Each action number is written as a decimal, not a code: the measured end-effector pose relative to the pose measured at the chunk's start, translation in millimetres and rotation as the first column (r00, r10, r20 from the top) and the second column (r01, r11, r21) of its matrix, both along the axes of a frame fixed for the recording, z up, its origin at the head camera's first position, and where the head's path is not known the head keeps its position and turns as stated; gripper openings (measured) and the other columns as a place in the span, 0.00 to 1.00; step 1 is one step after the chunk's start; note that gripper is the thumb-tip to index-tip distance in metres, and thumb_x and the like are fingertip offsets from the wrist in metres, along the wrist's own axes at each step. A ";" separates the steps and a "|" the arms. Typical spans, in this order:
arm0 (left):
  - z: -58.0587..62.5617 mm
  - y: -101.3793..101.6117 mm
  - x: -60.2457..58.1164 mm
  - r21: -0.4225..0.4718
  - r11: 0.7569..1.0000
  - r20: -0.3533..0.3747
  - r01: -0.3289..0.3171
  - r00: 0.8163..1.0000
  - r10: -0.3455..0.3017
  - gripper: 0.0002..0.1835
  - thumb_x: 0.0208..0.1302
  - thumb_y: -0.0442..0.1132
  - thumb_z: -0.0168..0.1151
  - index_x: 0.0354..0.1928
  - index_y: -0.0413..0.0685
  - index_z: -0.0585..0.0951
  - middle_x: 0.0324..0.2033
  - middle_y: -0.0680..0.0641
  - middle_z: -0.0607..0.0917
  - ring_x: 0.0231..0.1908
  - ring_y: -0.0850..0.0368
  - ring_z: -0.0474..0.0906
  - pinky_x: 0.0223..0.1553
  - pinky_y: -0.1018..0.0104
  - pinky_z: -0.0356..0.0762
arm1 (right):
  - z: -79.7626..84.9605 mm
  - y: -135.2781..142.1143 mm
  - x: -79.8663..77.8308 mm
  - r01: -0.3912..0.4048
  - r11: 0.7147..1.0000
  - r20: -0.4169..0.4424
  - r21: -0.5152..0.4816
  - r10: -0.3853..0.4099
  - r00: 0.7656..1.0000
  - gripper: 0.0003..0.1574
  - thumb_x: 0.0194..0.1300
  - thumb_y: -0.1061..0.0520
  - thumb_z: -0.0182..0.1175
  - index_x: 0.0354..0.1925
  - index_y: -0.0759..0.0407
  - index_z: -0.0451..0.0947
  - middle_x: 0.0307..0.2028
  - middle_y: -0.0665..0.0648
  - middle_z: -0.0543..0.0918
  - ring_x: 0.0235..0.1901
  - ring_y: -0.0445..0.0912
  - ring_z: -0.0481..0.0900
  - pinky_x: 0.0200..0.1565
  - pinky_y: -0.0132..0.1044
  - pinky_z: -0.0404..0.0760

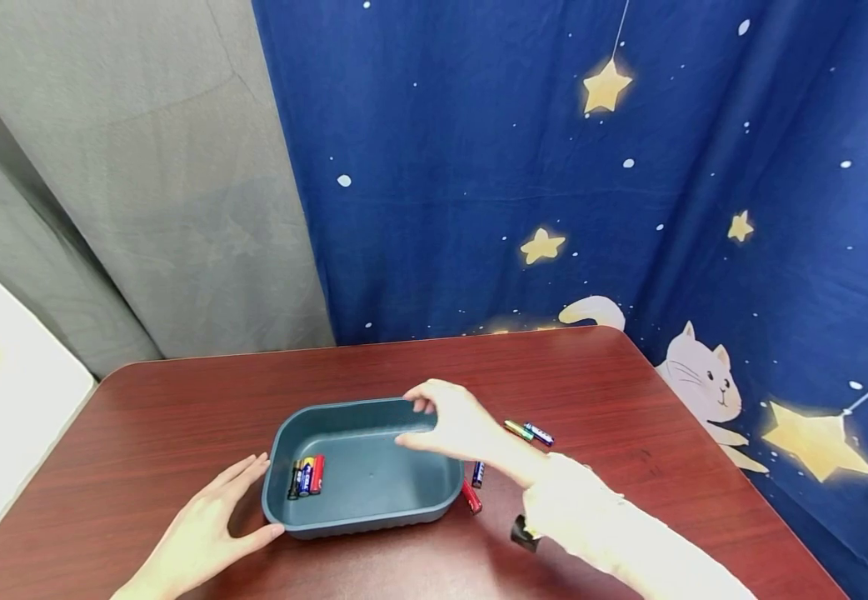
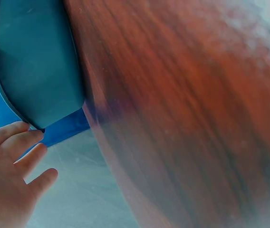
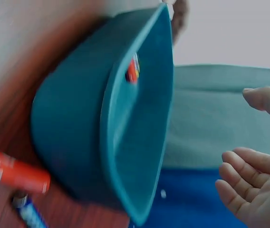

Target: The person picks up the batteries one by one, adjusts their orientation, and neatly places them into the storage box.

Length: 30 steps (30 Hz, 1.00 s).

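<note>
The head view showed a blue-green tray [image 1: 374, 479] on a red-brown table [image 1: 202, 417]. The job looked partly done to me. A black battery [image 1: 293, 482], a blue-and-yellow battery [image 1: 305, 477] and a red battery [image 1: 317, 474] lay side by side in the tray, near its left end. More were out on the table, to the right, so those were likely left to do: a green battery [image 1: 518, 430] close by a blue battery [image 1: 539, 434], then another blue battery [image 1: 478, 474] and a second red battery [image 1: 471, 497] just beside the tray.

The left hand [image 1: 205, 521] had its fingers and thumb spread wide, touching the tray's left end but not gripping it. The right hand [image 1: 452, 421] was near the other end, thumb well away from its bent fingers, with nothing in it.

The tray looked like smooth plastic, with round corners and leaning sides. The batteries were little tubes. The table was shiny, with streaks like wood.
</note>
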State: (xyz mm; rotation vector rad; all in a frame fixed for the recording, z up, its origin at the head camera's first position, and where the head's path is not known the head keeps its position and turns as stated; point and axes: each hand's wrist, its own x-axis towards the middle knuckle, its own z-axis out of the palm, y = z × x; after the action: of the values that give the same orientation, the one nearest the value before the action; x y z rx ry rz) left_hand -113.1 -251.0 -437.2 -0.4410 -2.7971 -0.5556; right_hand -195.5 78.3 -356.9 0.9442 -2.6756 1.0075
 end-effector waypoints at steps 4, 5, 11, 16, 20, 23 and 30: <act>-0.2 0.3 -0.9 0.014 1.000 0.014 0.004 1.000 -0.004 0.45 0.42 0.66 0.65 0.60 0.46 0.70 0.56 0.41 0.74 0.57 0.44 0.66 0.47 0.42 0.71 | 1.1 33.0 -4.7 0.000 0.999 0.005 -0.035 0.001 1.000 0.29 0.45 0.49 0.71 0.46 0.57 0.76 0.33 0.52 0.78 0.33 0.46 0.76 0.35 0.33 0.76; -0.4 0.2 -1.1 0.013 1.000 0.015 0.000 1.000 0.000 0.45 0.42 0.66 0.65 0.60 0.46 0.70 0.56 0.42 0.74 0.57 0.45 0.66 0.47 0.42 0.71 | 0.2 41.0 -6.0 0.003 0.999 0.005 -0.039 -0.003 1.000 0.29 0.45 0.49 0.71 0.46 0.57 0.76 0.33 0.52 0.78 0.33 0.46 0.76 0.35 0.34 0.77; -2.6 -0.8 -2.1 0.003 1.000 0.024 -0.007 1.000 0.007 0.46 0.42 0.67 0.64 0.60 0.46 0.70 0.57 0.43 0.73 0.57 0.45 0.66 0.48 0.43 0.71 | -16.8 80.4 -9.1 0.051 0.998 0.046 -0.040 -0.049 0.998 0.27 0.46 0.49 0.70 0.45 0.57 0.77 0.32 0.49 0.77 0.31 0.40 0.73 0.34 0.32 0.77; -3.1 -1.0 -2.3 0.001 1.000 0.028 -0.002 1.000 0.002 0.46 0.42 0.67 0.65 0.60 0.45 0.70 0.57 0.42 0.73 0.57 0.45 0.66 0.49 0.43 0.71 | -41.3 98.0 -5.7 0.085 0.996 0.109 -0.024 -0.082 0.991 0.28 0.46 0.48 0.70 0.44 0.59 0.77 0.30 0.52 0.77 0.29 0.43 0.73 0.32 0.30 0.75; -2.4 -0.6 -2.1 -0.002 1.000 0.022 -0.007 1.000 0.007 0.46 0.42 0.67 0.64 0.60 0.46 0.70 0.57 0.43 0.74 0.57 0.45 0.66 0.49 0.43 0.71 | -61.2 104.9 -5.0 0.080 0.997 0.092 0.005 -0.081 0.992 0.29 0.45 0.48 0.70 0.43 0.62 0.77 0.29 0.55 0.78 0.28 0.46 0.74 0.30 0.27 0.72; -1.6 -0.3 -1.6 0.000 1.000 0.013 -0.004 1.000 0.004 0.46 0.42 0.67 0.65 0.60 0.46 0.70 0.56 0.43 0.74 0.57 0.45 0.66 0.48 0.42 0.72 | -74.0 107.0 -4.5 0.073 0.997 0.068 0.008 -0.073 0.995 0.29 0.43 0.49 0.71 0.41 0.64 0.78 0.28 0.54 0.78 0.27 0.45 0.74 0.29 0.27 0.72; -3.4 -0.2 -1.7 -0.011 1.000 0.002 -0.005 1.000 0.005 0.46 0.41 0.67 0.65 0.60 0.47 0.70 0.56 0.44 0.74 0.57 0.46 0.67 0.48 0.44 0.71 | -95.3 104.2 2.3 0.057 0.997 0.073 0.042 -0.060 0.996 0.28 0.41 0.49 0.71 0.38 0.65 0.77 0.26 0.52 0.76 0.26 0.41 0.71 0.30 0.26 0.70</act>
State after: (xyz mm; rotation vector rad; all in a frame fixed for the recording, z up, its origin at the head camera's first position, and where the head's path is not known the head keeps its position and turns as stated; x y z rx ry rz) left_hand -114.8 -251.2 -440.6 -0.4351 -2.8034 -0.5406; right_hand -193.2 182.5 -452.2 0.8466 -2.7765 0.9995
